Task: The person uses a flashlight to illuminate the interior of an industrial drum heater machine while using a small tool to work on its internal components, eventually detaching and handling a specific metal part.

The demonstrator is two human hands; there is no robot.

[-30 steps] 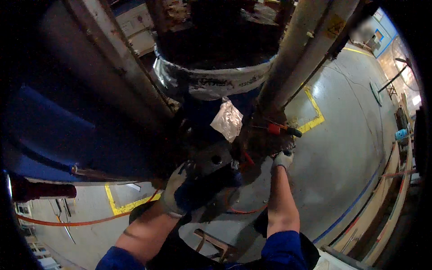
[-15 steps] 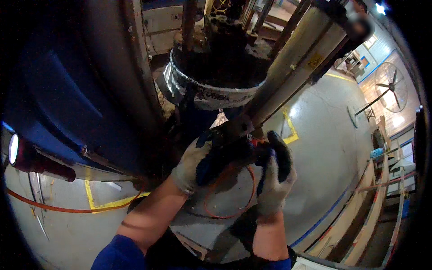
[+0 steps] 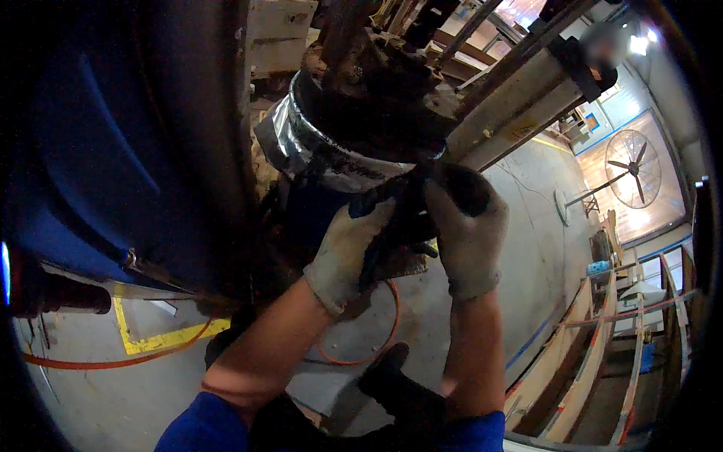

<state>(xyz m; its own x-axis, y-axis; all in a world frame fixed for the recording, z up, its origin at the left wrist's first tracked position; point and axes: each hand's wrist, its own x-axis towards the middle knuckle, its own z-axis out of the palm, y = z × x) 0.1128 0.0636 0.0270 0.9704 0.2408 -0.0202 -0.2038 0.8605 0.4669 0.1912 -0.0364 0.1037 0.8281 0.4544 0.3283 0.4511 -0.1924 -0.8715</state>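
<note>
The drum (image 3: 339,169) stands at upper centre, a silver band around its top, its body blue below and its inside very dark. At the middle of the frame, the left hand (image 3: 350,245) and the right hand (image 3: 468,226), both gloved, meet before the drum's lower right edge, hiding part of it. Their fingers are curled and close together; the gap between them is too dark to tell whether either has hold of anything. Whether they touch the drum cannot be told.

A pale beam (image 3: 520,117) slants to the upper right, close beside the drum. A big blue panel (image 3: 75,173) fills the left. Below the hands, an orange hose (image 3: 397,301) loops on the grey floor (image 3: 527,248), near a dark shoe (image 3: 392,365). A yellow line (image 3: 126,335) marks the floor at lower left. A wooden frame (image 3: 561,384) takes up the lower right, a fan (image 3: 635,167) stands above it, and another person shows, blurred, at upper right.
</note>
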